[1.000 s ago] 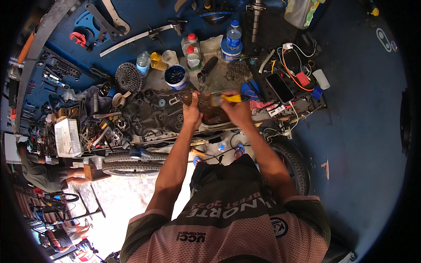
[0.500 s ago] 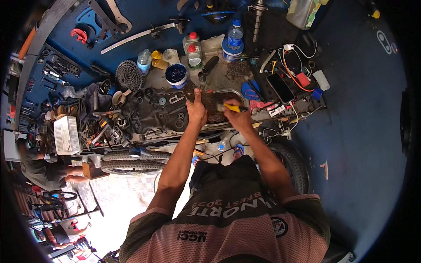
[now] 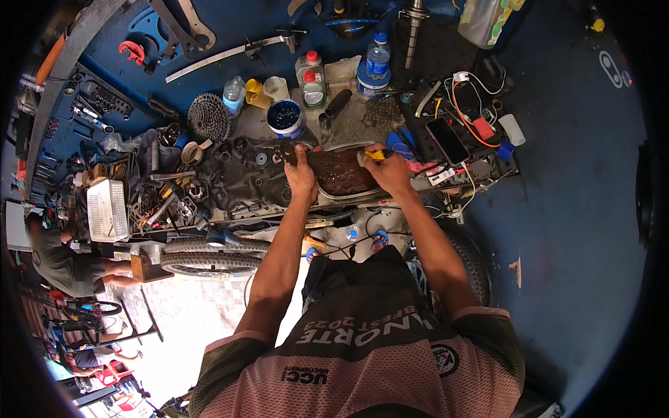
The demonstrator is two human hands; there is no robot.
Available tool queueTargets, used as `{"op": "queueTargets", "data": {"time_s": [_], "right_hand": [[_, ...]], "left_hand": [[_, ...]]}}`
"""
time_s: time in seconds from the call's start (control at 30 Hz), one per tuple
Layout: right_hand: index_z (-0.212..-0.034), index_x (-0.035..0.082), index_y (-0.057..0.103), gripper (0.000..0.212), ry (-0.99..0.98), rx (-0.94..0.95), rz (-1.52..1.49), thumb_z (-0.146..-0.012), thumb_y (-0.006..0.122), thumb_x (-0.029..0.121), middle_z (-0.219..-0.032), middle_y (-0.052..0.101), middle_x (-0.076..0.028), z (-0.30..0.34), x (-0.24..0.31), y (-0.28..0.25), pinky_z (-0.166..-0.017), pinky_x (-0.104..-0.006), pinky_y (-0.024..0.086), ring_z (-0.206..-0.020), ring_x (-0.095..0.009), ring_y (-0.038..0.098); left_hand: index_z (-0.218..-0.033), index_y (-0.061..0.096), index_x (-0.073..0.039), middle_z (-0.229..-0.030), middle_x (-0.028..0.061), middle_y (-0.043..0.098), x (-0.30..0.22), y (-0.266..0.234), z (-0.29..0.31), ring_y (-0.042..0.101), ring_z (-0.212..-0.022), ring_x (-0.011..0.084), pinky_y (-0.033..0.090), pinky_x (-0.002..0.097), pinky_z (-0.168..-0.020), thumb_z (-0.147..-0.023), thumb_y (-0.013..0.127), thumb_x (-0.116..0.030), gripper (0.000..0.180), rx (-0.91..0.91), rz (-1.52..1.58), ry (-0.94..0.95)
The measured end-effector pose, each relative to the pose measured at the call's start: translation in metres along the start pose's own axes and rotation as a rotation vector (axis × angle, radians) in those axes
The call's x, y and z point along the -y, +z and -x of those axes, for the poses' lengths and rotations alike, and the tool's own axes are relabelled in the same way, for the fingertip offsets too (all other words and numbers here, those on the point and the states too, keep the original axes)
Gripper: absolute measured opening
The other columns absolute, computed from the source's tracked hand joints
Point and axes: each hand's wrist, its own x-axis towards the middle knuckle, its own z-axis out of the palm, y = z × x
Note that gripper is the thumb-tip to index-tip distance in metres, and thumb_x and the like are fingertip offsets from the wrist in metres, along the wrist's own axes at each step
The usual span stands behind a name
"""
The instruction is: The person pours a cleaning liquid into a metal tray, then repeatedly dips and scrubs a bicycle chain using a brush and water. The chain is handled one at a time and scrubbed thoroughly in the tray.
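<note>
My left hand [image 3: 302,177] is closed round a dark, dirty part [image 3: 286,149] at the left end of a metal tray. What the part is cannot be made out. In my right hand [image 3: 394,174] is a brush with a yellow handle [image 3: 378,155], its pale bristles over the tray's right side. The oblong tray [image 3: 357,145] has a shiny rim and contains brown, murky liquid [image 3: 341,174]. Just behind my left hand stands an open tub [image 3: 286,118] with a dark blue substance inside.
Clear bottles with red caps [image 3: 311,80], a blue-capped bottle [image 3: 378,56] and a bicycle cassette [image 3: 209,117] stand along the bench's back. A phone [image 3: 447,141] with cables lies to the right. A white basket [image 3: 108,209] sits left; bicycle wheels [image 3: 216,256] are below the bench.
My left hand has moved slightly left with the dark part. My right hand has shifted right with the brush, and more of the brown liquid shows between my hands.
</note>
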Motion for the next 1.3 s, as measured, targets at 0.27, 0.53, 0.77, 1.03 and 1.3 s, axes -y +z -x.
{"op": "queueTargets", "data": {"time_s": [0.27,0.53,0.77,1.03,1.3], "right_hand": [[-0.112,0.013,0.070,0.029,-0.083,0.051,0.219,-0.090,0.077,0.032,-0.094,0.075,-0.019,0.005,-0.004,0.024,-0.074,-0.0508,0.057,-0.088,-0.043,0.073],[-0.115,0.014,0.070,0.031,-0.047,0.116,0.197,-0.091,0.076,0.033,-0.090,0.075,-0.018,-0.006,-0.003,0.025,-0.074,-0.0503,0.057,-0.088,-0.042,0.073],[-0.118,0.015,0.070,0.033,0.004,0.166,0.239,-0.092,0.074,0.034,-0.099,0.075,-0.020,-0.002,0.008,0.015,-0.078,-0.0531,0.058,-0.095,-0.041,0.073],[-0.119,0.013,0.071,0.036,0.125,0.204,-0.033,-0.093,0.075,0.038,-0.098,0.077,-0.015,-0.008,0.013,0.001,-0.073,-0.0430,0.058,-0.087,-0.033,0.075],[-0.112,0.005,0.072,0.026,-0.031,-0.141,-0.252,-0.091,0.080,0.019,-0.098,0.079,-0.013,0.013,0.000,0.034,-0.076,-0.0373,0.058,-0.089,-0.024,0.077]], "left_hand": [[-0.115,0.058,-0.008,-0.108,0.0087,0.069,0.010,0.004,0.018,0.072,-0.094,0.0259,0.060,0.0423,-0.084,-0.108,0.067,-0.033,0.027,-0.034,0.003,-0.025],[-0.120,0.056,-0.005,-0.111,0.0123,0.070,0.009,0.003,0.015,0.072,-0.096,0.0255,0.060,0.0414,-0.086,-0.108,0.067,-0.036,0.034,-0.058,-0.046,-0.018],[-0.124,0.052,-0.005,-0.114,0.0180,0.073,0.018,-0.009,0.009,0.071,-0.100,0.0267,0.058,0.0406,-0.091,-0.108,0.066,-0.039,0.041,-0.025,-0.076,-0.026],[-0.115,0.059,-0.010,-0.106,0.0094,0.072,0.001,0.007,0.026,0.069,-0.091,0.0183,0.056,0.0326,-0.074,-0.106,0.068,-0.043,0.035,0.019,-0.130,-0.125],[-0.115,0.067,-0.009,-0.112,0.0051,0.070,0.012,0.016,0.024,0.067,-0.094,0.0157,0.056,0.0315,-0.077,-0.106,0.070,-0.036,0.028,0.202,-0.018,-0.021]]}}
